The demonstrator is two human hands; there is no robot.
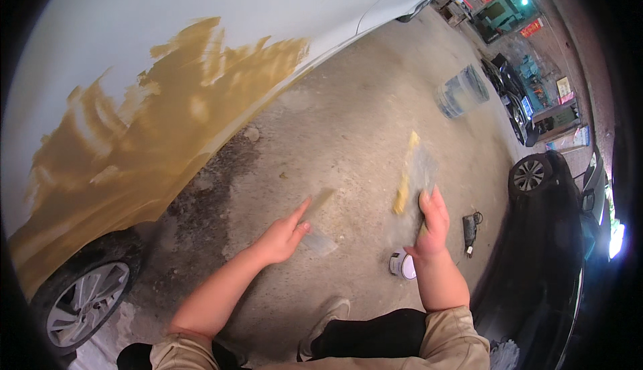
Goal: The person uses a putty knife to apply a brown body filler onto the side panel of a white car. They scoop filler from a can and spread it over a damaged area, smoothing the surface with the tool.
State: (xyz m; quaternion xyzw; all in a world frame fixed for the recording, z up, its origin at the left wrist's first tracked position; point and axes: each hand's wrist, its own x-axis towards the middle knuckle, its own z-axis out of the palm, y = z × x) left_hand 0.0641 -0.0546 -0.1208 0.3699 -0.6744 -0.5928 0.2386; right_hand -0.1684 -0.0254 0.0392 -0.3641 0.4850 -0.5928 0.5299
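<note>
My left hand (281, 237) is closed on a thin, translucent putty spreader (319, 243), its index finger stretched along it. A brownish-green edge of the spreader points up and away. My right hand (434, 228) grips a clear, flat sheet (423, 163) held upright over the floor, thumb on one side. Yellow putty (404, 192) lies in a thick strip along the sheet's left edge. To the left stands a white car body panel (281, 1), its lower part smeared with broad tan-yellow putty (161, 122). Both hands are apart from the panel.
A car wheel (87, 303) sits below the panel at lower left. On the concrete floor stand a translucent bucket (462, 93) and a small can (403, 263). A dark handheld tool (471, 234) lies near a black car (529, 256) at the right.
</note>
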